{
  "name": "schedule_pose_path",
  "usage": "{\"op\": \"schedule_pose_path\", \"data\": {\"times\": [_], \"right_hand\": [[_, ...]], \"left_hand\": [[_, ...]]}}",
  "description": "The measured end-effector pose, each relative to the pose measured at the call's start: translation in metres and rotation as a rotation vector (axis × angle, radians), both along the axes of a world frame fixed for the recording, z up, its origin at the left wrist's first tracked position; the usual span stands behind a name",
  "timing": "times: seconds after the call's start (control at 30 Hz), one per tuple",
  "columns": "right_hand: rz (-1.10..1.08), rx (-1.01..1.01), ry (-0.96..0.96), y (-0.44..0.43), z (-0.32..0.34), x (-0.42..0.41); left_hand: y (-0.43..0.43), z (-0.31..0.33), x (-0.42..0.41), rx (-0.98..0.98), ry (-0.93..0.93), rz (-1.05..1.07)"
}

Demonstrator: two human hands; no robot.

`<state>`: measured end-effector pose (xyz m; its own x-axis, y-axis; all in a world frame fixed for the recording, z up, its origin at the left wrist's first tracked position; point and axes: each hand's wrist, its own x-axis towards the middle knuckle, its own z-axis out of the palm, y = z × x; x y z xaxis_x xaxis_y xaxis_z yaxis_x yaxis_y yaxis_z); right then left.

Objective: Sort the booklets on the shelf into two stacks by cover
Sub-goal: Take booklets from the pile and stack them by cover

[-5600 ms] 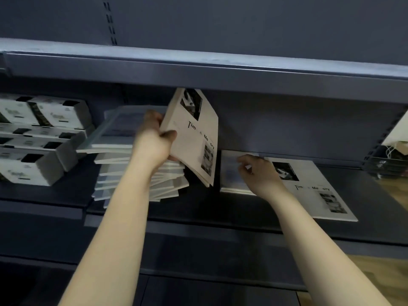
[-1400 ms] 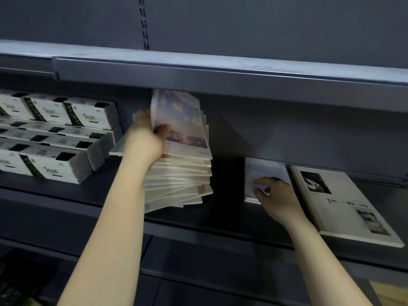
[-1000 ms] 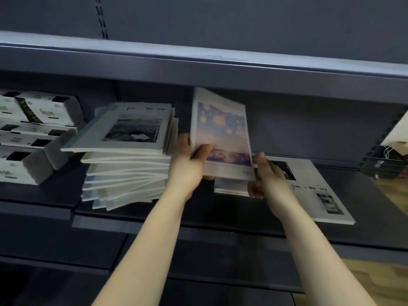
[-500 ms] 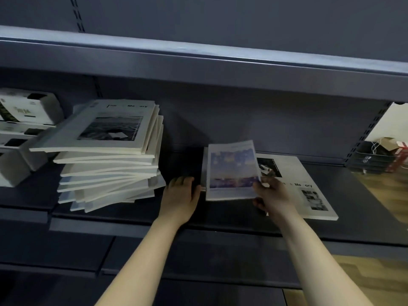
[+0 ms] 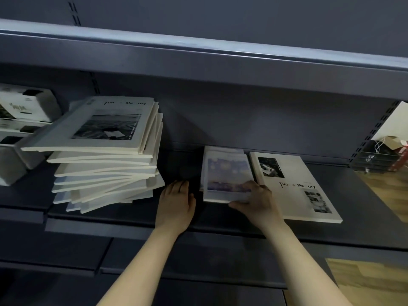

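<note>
Currently, L hand (image 5: 175, 204) flat on shelf (image 5: 216, 218), fingers (image 5: 179, 187) straight, tall stack (image 5: 106, 164) to their left, R hand (image 5: 260, 202) fingers (image 5: 250, 185) clamped on colour booklet (image 5: 225, 173), b/w booklet (image 5: 293, 195) to their right.

A tall, untidy pile of booklets (image 5: 106, 164) is stacked flat at the left of the shelf (image 5: 220, 219) and is topped by a black-and-white photograph cover. Well to its right, a colour-cover booklet (image 5: 225, 173) is laid on a low stack and is pinched at its near edge by the right hand (image 5: 256, 202). Just beside it, a white titled booklet (image 5: 293, 186) is laid flat.
</note>
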<state>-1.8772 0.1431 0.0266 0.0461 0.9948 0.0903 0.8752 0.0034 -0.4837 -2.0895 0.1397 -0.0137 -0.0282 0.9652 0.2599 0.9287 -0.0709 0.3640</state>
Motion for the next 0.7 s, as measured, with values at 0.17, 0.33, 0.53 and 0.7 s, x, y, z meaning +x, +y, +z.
{"op": "schedule_pose_path", "data": {"times": [0.17, 0.33, 0.53, 0.7], "right_hand": [[0.07, 0.096, 0.018, 0.012, -0.003, -0.004], [0.106, 0.173, -0.077, 0.024, -0.006, -0.006], [0.072, 0.209, -0.102, 0.033, -0.016, -0.006], [0.035, 0.14, -0.009, 0.031, -0.016, -0.005]], "left_hand": [[-0.001, 0.0, 0.0, 0.002, 0.017, 0.004], [-0.002, 0.001, 0.0, 0.023, 0.01, -0.006], [0.0, 0.0, 0.0, 0.024, 0.012, -0.019], [0.002, 0.0, 0.001, 0.015, 0.007, -0.017]]}}
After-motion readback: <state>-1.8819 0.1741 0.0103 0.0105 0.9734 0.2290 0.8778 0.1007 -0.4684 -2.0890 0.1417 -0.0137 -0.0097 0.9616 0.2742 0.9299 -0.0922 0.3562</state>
